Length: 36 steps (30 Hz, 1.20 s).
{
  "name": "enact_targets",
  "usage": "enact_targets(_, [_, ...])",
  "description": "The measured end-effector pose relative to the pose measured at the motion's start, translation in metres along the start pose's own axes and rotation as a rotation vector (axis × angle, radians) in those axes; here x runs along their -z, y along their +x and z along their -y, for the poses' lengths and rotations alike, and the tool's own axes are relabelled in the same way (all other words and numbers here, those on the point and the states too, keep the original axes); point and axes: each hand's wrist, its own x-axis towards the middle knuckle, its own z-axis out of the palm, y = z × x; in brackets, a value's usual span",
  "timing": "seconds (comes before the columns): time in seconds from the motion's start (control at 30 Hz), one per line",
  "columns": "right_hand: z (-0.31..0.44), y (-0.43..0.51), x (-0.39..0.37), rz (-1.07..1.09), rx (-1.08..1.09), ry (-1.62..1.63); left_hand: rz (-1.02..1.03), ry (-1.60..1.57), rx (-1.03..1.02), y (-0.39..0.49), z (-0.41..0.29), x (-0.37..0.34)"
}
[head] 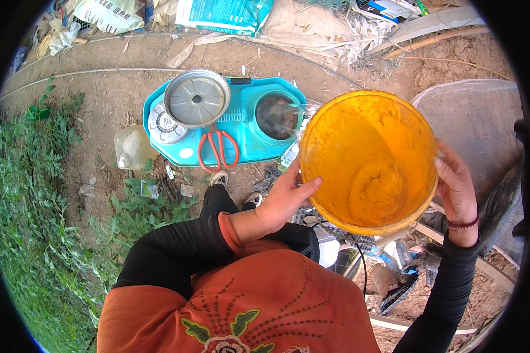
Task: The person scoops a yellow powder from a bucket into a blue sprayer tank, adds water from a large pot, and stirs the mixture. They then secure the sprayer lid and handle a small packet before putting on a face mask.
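Note:
A yellow plastic bucket is tilted, held between my two hands. My left hand grips its left rim, thumb over the edge; my right hand supports its right side. Clear water pours from its left rim toward the round opening of a turquoise plastic tank, which looks like a knapsack sprayer. A grey screw lid rests upside down on the tank's left part, partly over a white round cap. Red-handled scissors lie on the tank's near side.
A translucent plastic jug lies on the soil left of the tank. Green leafy plants grow at the left. Plastic bags and sheeting lie at the far side. A large pale plastic-covered shape stands right; poles and litter lie below it.

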Motion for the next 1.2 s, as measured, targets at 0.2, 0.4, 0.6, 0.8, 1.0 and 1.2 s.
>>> enact_targets(0.2, [0.004,0.002,0.003,0.022,-0.001,-0.042,-0.017,0.001,-0.008,0.0,-0.001,-0.004])
enact_targets(0.4, [0.007,0.001,0.001,-0.023,0.002,-0.023,0.002,-0.01,0.006,-0.001,-0.004,-0.006])
enact_targets(0.6, [0.011,0.002,0.003,0.01,0.015,-0.028,-0.007,-0.016,0.016,-0.004,-0.008,-0.011])
enact_targets(0.8, [0.014,0.003,0.004,-0.003,0.016,-0.033,-0.007,-0.022,0.011,-0.005,-0.009,-0.014])
enact_targets(1.0, [0.018,0.003,0.006,0.022,0.021,-0.067,0.0,-0.006,0.03,-0.005,-0.007,-0.014])
enact_targets(1.2, [0.019,0.003,0.007,-0.008,0.04,-0.095,-0.007,-0.011,0.024,-0.003,-0.004,-0.014])
